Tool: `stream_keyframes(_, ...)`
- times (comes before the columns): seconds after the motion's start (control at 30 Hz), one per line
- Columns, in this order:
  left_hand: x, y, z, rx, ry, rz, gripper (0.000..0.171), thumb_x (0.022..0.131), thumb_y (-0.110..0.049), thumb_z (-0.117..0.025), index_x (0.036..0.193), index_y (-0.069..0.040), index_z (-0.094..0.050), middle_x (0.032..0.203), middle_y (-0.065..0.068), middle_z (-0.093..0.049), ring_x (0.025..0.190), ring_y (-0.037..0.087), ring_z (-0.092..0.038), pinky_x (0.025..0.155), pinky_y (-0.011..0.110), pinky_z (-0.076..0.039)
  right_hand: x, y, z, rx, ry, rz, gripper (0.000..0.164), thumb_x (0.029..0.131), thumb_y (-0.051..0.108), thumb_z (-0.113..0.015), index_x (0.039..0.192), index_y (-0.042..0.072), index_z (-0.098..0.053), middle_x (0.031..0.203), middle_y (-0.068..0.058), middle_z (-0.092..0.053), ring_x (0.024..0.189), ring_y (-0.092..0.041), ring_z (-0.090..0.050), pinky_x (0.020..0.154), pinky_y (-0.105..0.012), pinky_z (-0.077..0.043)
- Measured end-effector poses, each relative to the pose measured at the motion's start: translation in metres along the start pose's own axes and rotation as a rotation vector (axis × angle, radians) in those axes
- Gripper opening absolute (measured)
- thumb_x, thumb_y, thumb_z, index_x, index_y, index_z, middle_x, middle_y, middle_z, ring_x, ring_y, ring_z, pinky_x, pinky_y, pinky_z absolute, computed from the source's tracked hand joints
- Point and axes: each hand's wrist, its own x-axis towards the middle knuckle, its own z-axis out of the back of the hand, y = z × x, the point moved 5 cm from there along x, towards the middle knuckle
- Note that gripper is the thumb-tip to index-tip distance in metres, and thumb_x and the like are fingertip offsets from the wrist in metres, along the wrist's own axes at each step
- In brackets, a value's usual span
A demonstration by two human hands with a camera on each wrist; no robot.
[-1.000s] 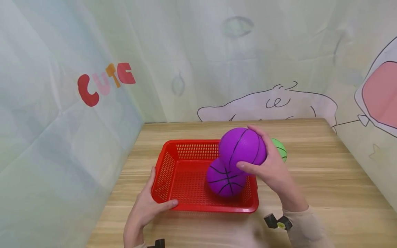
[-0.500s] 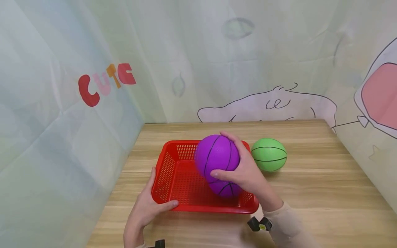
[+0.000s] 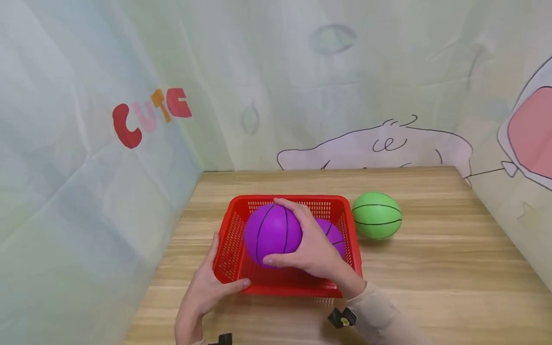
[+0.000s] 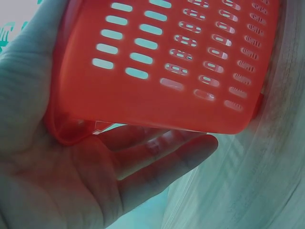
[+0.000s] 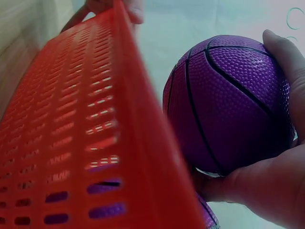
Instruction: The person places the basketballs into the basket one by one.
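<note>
My right hand [image 3: 316, 249] grips a purple toy basketball [image 3: 272, 232] over the left half of a red plastic basket [image 3: 297, 291]. In the right wrist view, thumb and fingers spread around this ball [image 5: 228, 105], which shows above the basket's rim [image 5: 147, 143]. A second purple basketball [image 3: 334, 235] lies in the basket's right side, partly hidden behind my right hand. My left hand [image 3: 204, 290] holds the near left corner, thumb over the front rim. Seen from the left wrist, its fingers [image 4: 162, 176] extend along the outside of the slotted wall [image 4: 143, 102].
Just right of the basket, a green toy basketball [image 3: 377, 215] rests on the wooden table [image 3: 448, 268]. A printed cloth hangs behind the table [image 3: 241, 86] and along both sides.
My right hand has carried the purple basketball leftward and lower, from over the basket's right side to its left half. The green basketball has come into full view. My left hand stays put.
</note>
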Motion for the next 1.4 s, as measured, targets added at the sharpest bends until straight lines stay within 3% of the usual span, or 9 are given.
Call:
stream_keyframes(0.37,0.001,0.001,0.000,0.020,0.001,-0.007,0.139,0.077,-0.034,-0.104,0.178,-0.045,-0.009,0.170,0.007,-0.051,0.144,0.035,-0.058,0.105,0.051,-0.063,0.000,0.001,-0.016,-0.169,-0.014,0.033,0.115,0.068,0.055,-0.106,0.159,0.068,-0.037,0.153,0.009,-0.044,0.130,-0.025,-0.061,0.093,-0.046,-0.066)
stream_keyframes(0.47,0.001,0.002,0.001,0.022,0.000,-0.010,0.140,0.076,-0.033,-0.105,0.178,-0.045,-0.009,0.169,0.006,-0.052,0.142,0.034,-0.060,0.104,0.048,-0.063,-0.002,-0.001,-0.021,-0.214,-0.013,0.051,0.117,0.068,0.054,-0.106,0.161,0.067,-0.036,0.156,0.005,-0.043,0.132,-0.029,-0.059,0.094,-0.048,-0.065)
stream_keyframes(0.6,0.000,0.002,0.001,0.022,0.001,-0.016,0.140,0.076,-0.035,-0.105,0.178,-0.046,-0.009,0.169,0.007,-0.052,0.141,0.034,-0.061,0.104,0.048,-0.063,-0.004,-0.002,-0.026,-0.319,-0.015,0.081,0.119,0.069,0.056,-0.106,0.165,0.062,-0.035,0.164,-0.001,-0.040,0.138,-0.034,-0.052,0.102,-0.059,-0.057)
stream_keyframes(0.83,0.000,-0.001,0.001,0.009,0.021,-0.039,0.140,0.078,-0.032,-0.104,0.179,-0.044,-0.006,0.172,0.007,-0.047,0.145,0.036,-0.059,0.107,0.051,-0.062,-0.005,-0.005,-0.031,-0.431,-0.018,0.106,0.119,0.070,0.057,-0.105,0.168,0.054,-0.037,0.167,-0.007,-0.037,0.139,-0.046,-0.047,0.097,-0.067,-0.056)
stream_keyframes(1.03,0.000,-0.001,0.001,-0.002,0.035,-0.043,0.140,0.079,-0.031,-0.103,0.179,-0.043,-0.006,0.173,0.009,-0.045,0.147,0.039,-0.057,0.106,0.051,-0.063,-0.005,-0.007,-0.037,-0.513,0.004,0.130,0.112,0.070,0.057,-0.105,0.165,0.050,-0.045,0.170,-0.009,-0.036,0.142,-0.047,-0.045,0.099,-0.068,-0.056)
stream_keyframes(1.17,0.001,-0.001,0.001,-0.007,0.040,-0.049,0.141,0.079,-0.033,-0.104,0.178,-0.045,-0.006,0.172,0.009,-0.047,0.145,0.039,-0.059,0.106,0.050,-0.063,-0.005,-0.008,-0.043,-0.555,0.044,0.169,0.107,0.071,0.056,-0.105,0.163,0.049,-0.049,0.172,-0.008,-0.035,0.149,-0.042,-0.042,0.108,-0.066,-0.049)
stream_keyframes(1.4,-0.001,-0.002,0.001,-0.010,0.043,-0.069,0.141,0.078,-0.033,-0.105,0.179,-0.045,-0.006,0.170,0.010,-0.050,0.142,0.036,-0.062,0.106,0.045,-0.063,-0.007,-0.010,-0.051,-0.659,0.134,0.223,0.106,0.078,0.059,-0.100,0.167,0.049,-0.043,0.177,-0.008,-0.029,0.157,-0.038,-0.040,0.114,-0.062,-0.040)
